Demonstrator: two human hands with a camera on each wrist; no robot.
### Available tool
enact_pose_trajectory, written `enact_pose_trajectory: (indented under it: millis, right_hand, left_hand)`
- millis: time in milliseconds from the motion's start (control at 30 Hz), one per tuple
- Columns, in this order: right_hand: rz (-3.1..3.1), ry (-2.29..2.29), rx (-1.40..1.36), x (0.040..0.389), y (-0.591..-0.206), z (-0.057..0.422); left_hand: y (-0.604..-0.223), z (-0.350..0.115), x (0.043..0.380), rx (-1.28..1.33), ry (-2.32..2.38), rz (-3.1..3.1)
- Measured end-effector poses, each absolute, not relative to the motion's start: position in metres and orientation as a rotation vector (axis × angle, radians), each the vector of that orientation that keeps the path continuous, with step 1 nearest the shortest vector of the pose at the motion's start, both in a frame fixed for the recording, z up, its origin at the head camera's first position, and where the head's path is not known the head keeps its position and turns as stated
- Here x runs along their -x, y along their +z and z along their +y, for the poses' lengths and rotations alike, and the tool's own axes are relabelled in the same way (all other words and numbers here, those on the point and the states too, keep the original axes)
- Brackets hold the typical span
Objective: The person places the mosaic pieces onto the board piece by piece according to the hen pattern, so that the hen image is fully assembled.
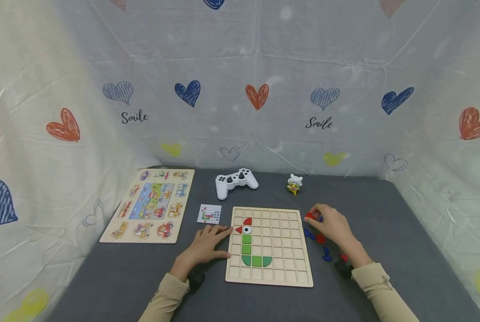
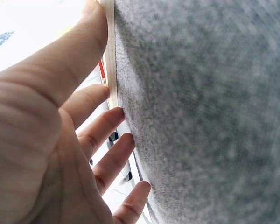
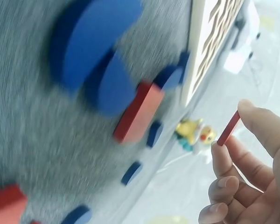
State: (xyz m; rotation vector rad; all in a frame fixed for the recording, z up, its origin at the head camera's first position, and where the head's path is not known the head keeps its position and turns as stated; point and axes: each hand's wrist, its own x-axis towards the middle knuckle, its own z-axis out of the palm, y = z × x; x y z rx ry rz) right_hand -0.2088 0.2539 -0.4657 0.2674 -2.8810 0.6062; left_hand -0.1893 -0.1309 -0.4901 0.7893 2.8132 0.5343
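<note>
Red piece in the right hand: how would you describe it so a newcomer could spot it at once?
On the dark table, find the wooden grid board; just past its right edge in the head view is the right hand. The red piece it pinches is the one; other red pieces lie on the table or sit in the board.
</note>
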Motion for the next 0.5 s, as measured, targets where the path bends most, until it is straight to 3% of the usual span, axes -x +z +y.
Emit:
enact_pose_trajectory:
  millis: [500]
  right_hand:
    - [-2.862,0.696,-0.405,0.192,-0.47,0.219]
  left_hand:
    - [-0.49,-0.131,0.19,-0.774,0.532,2.809]
